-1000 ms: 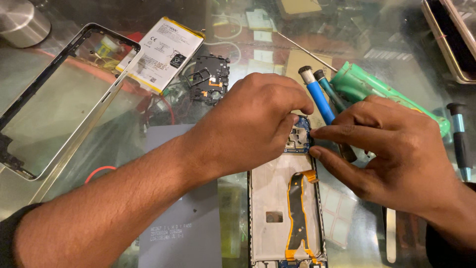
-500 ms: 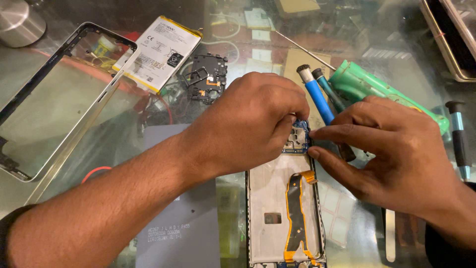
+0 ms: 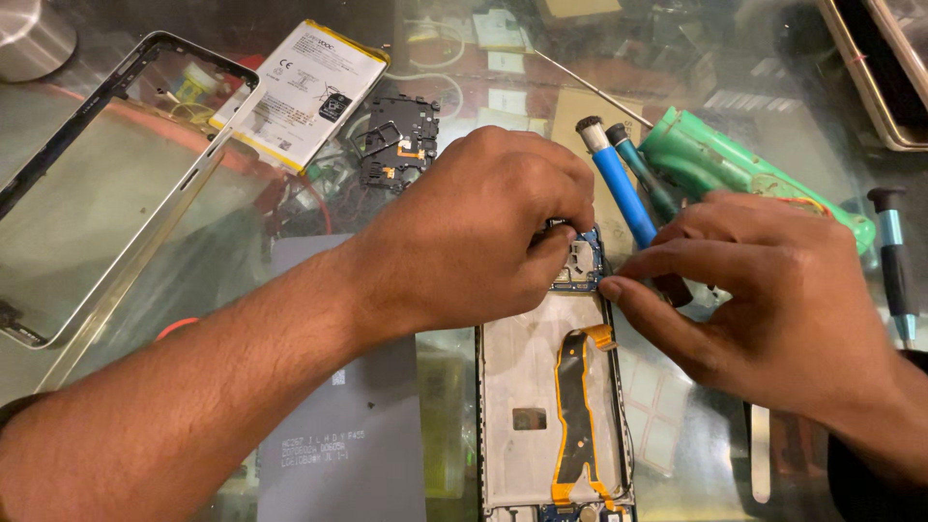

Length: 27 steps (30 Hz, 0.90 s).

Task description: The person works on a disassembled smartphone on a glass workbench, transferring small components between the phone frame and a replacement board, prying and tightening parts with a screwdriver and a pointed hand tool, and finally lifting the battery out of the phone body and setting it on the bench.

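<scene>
An opened phone body lies on the glass table at the bottom centre, with a black and orange flex cable running down its silver inside. My left hand covers its top end, fingers curled on the blue circuit board there. My right hand comes in from the right, its fingertips pinched at the board's right edge. What lies under the fingers is hidden.
A phone frame lies at the left, a white battery and a black cover part behind my left hand. Blue screwdrivers, a green tool and another screwdriver lie at the right. A grey mat sits below.
Both hands stay at the top of the phone body with only slight finger shifts. The view has drifted a little.
</scene>
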Available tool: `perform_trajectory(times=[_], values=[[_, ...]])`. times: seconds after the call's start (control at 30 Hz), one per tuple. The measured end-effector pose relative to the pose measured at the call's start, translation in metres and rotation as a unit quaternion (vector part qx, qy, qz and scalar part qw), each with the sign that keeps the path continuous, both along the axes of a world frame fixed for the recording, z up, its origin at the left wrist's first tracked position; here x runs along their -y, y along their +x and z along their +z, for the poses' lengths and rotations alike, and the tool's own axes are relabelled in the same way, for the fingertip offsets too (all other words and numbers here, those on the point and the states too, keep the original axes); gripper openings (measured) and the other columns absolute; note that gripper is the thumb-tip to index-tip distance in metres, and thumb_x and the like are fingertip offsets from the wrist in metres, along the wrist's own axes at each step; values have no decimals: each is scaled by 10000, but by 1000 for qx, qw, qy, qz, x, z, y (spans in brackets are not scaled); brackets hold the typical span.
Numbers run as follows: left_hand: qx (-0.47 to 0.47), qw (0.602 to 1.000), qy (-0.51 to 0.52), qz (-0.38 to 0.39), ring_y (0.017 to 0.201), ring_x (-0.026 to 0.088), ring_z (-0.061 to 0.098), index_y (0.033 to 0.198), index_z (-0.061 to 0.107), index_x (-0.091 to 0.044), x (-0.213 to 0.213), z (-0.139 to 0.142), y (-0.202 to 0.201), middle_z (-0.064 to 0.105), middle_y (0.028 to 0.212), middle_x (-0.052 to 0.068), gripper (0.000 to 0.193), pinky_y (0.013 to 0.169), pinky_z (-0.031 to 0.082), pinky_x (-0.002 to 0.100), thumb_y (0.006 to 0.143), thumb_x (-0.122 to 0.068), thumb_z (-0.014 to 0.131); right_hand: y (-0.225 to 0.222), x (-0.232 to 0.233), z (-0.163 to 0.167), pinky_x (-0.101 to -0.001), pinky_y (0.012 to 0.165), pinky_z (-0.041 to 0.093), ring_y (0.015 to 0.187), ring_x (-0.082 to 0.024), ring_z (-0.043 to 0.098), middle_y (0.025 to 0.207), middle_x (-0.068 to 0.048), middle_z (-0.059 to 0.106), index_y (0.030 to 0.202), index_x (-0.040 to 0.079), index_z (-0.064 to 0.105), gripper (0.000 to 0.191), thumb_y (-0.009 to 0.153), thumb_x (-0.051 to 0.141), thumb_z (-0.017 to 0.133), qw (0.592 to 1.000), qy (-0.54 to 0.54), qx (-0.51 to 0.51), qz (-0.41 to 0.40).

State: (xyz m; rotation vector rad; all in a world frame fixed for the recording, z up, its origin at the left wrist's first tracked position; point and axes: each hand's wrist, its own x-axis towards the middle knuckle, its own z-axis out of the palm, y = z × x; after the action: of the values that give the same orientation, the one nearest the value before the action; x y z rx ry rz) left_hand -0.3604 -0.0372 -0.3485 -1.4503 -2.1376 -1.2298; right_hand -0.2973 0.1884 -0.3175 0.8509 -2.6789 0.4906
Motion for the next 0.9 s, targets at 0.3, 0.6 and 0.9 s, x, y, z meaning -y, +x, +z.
perform_trajectory(times=[0.3,0.6,0.9], values=[[28,999,-15,5,870,309,730,876,745,24,1,3,2,742,929,120,110,790,574,409,809,20,657,4,-1,-4,-328,524,485,589,-170,657,688,-33,685,787,61,764,129,765,164,838,996,-21,73,-50],[28,999,-19,5,873,307,732,875,749,19,0,4,1,743,941,121,104,798,577,406,806,8,672,6,5,-1,-356,568,497,613,-196,653,673,-46,652,831,78,771,129,757,175,813,994,-11,79,-71],[21,1000,-17,1,898,319,727,883,742,18,1,4,1,740,945,122,101,818,572,418,812,6,672,6,7,0,-370,558,465,562,-209,615,627,-51,623,772,64,754,142,727,180,824,991,-8,77,-105]])
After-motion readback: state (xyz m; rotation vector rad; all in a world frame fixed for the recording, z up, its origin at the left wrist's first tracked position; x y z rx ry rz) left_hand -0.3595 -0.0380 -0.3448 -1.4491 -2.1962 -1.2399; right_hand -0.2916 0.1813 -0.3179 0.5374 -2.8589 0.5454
